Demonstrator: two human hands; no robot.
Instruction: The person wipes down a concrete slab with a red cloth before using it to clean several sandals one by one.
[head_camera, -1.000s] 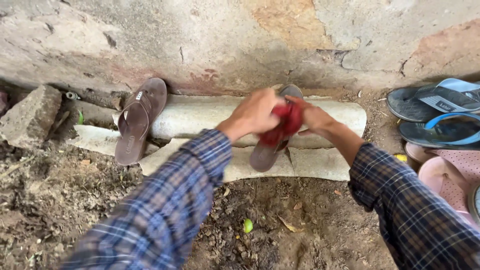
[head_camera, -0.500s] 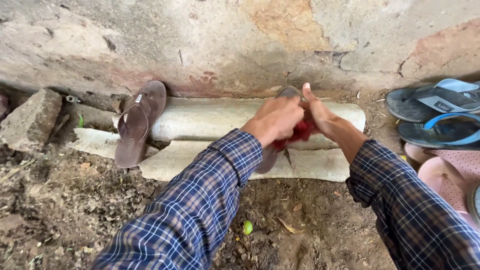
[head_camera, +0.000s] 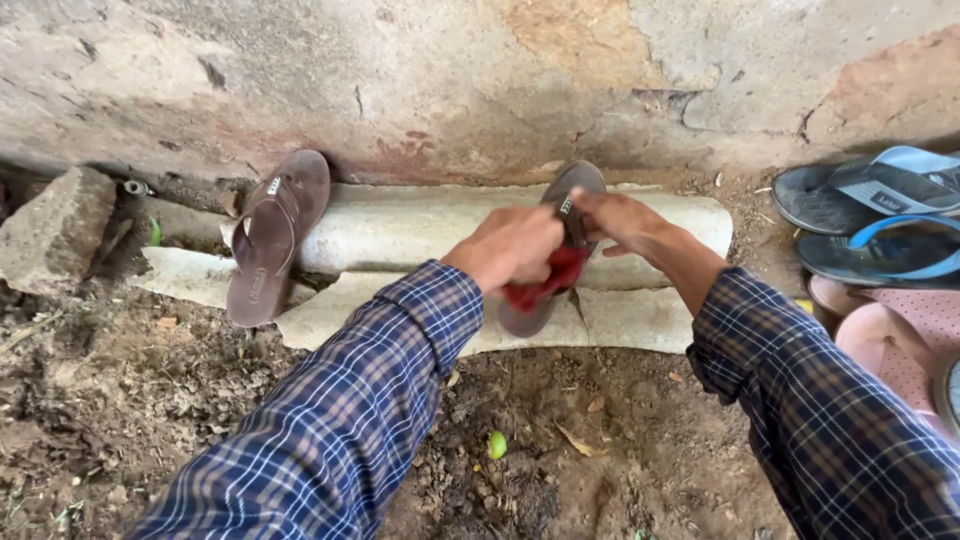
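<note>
Item: brown sandal (head_camera: 575, 190), leaning on the concrete slab (head_camera: 420, 230). Our left hand (head_camera: 510, 248) had slid down, fingers closed on the red cloth (head_camera: 545, 280) against its sole; our right hand (head_camera: 615, 215) now pinched the strap. Matching sandal (head_camera: 275, 235) lay apart.

Outdoor spot at foot of house wall, likely yard or entrance of home. Weathered plaster wall (head_camera: 480, 80), cracked, stained, patches peeling. Bare dirt ground (head_camera: 150, 400) with dry leaves, debris, small green fruit (head_camera: 496, 445). Broken pale curved slab (head_camera: 420, 235) lying along wall base; rough stone block (head_camera: 55, 230) at left. Household footwear about: brown sandal (head_camera: 270, 235) propped on slab, blue-strapped flip-flops (head_camera: 880, 215) and pink slippers (head_camera: 900, 340) clustered at right
</note>
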